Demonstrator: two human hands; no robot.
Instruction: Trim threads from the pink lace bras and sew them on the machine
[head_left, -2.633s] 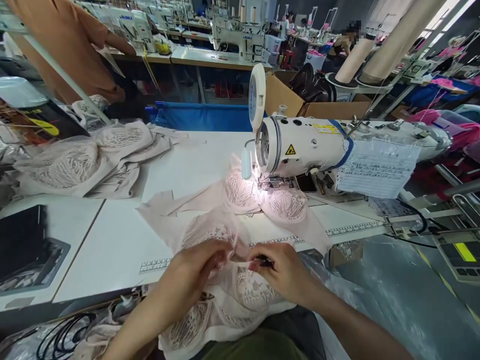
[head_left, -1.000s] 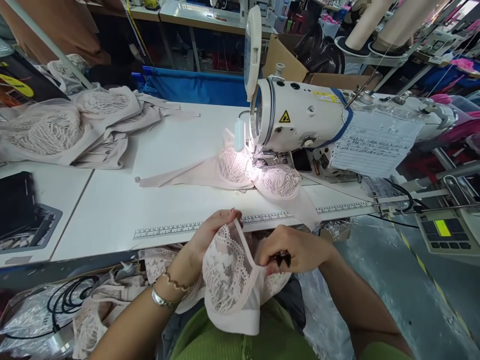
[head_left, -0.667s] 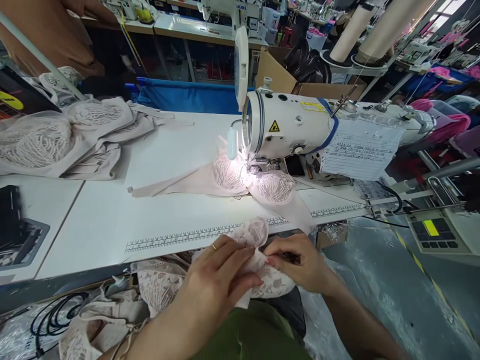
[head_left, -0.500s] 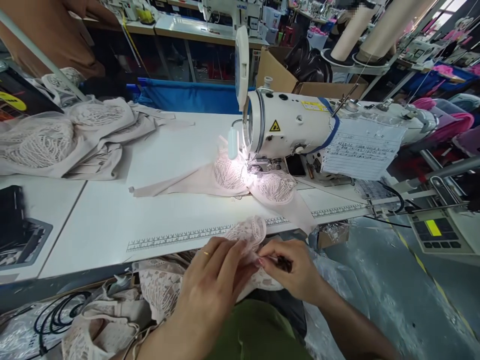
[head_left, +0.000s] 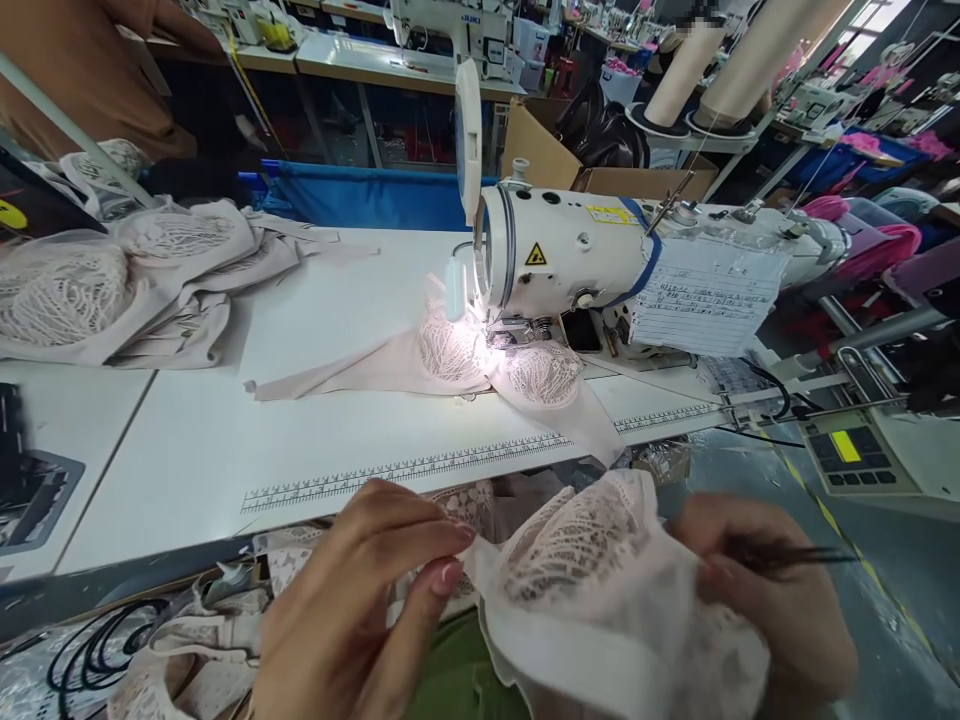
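Pale pink lace bra (head_left: pixel 592 590) fills the lower centre of the frame, stretched between two hands: the left hand (head_left: pixel 360 600) pinches its edge between thumb and fingertips, while the blurred right hand (head_left: pixel 780 600) at lower right grips the other side along with a thin dark tool (head_left: pixel 795 555). Behind them, at centre, a second bra (head_left: pixel 487 365) lies under the lit sewing machine (head_left: pixel 577 265) on the white table (head_left: pixel 225 450); more garments (head_left: pixel 135 290) are heaped at upper left
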